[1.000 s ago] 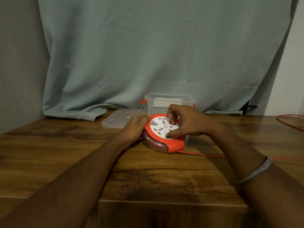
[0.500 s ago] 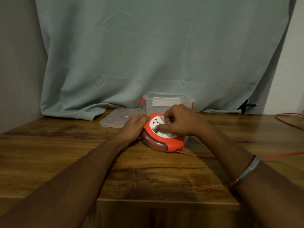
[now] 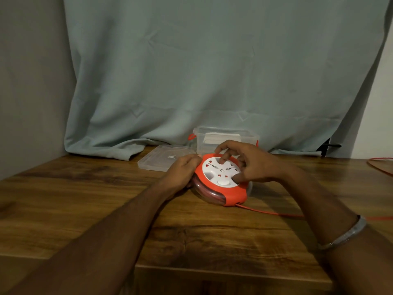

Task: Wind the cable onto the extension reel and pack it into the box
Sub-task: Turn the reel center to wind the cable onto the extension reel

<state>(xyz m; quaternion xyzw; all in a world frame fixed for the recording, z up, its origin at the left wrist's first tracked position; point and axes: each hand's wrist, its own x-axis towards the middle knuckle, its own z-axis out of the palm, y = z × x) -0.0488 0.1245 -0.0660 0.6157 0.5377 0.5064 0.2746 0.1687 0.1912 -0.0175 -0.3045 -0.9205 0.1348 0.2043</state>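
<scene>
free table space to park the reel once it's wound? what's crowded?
Bare wood: the table's near-left stretch, left of the left forearm, and the front strip between the forearms. Crowded at the back: lid, box, reel under both hands. Cable trails across the right side.

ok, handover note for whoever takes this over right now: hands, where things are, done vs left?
Left hand grips the reel's left rim, steadying it on the table.
Right hand on the white socket face, fingers curled into it to turn it.
Cable partly wound; a length trails off right.
Box open behind the reel, lid flat to its left.
Left: finish winding, put reel in box.
</scene>
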